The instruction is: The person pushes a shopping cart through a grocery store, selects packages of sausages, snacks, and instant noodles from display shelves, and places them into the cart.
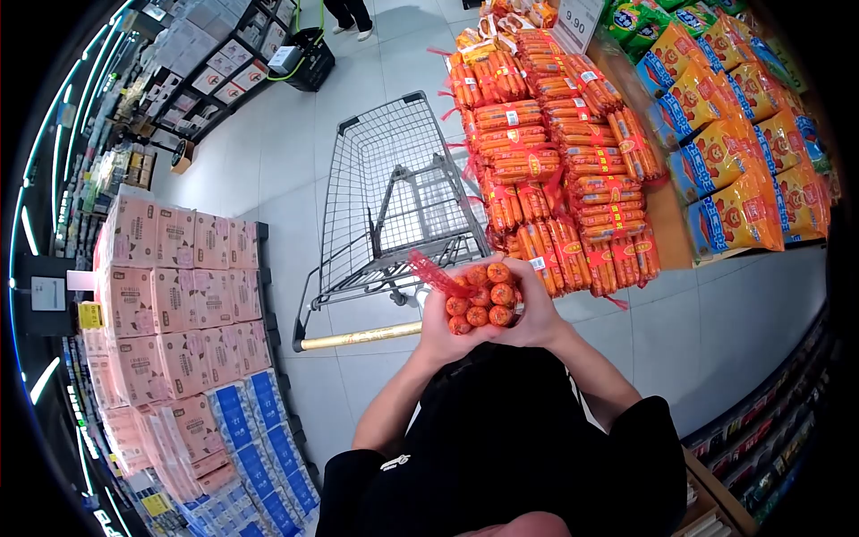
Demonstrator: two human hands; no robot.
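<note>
A bundle of orange-red sausages in red netting (479, 302) is held upright in front of the black shirt, its round ends facing the camera. My left hand (440, 324) wraps round its left side, and my right hand (535, 309) closes round its right side. The gathered red net end sticks out at the upper left of the bundle. Just beyond my hands stands a wire shopping cart (389, 192) with a yellow handle; no goods show in its basket. Close by on the right is a stacked pile of similar sausage packs (559, 170).
Pink tissue packs (179, 295) are stacked on the left. Orange and blue snack bags (734, 197) lie at the right behind a cardboard edge. A black basket (309, 61) and a person's legs (349, 16) are farther off. Shelves line the lower right.
</note>
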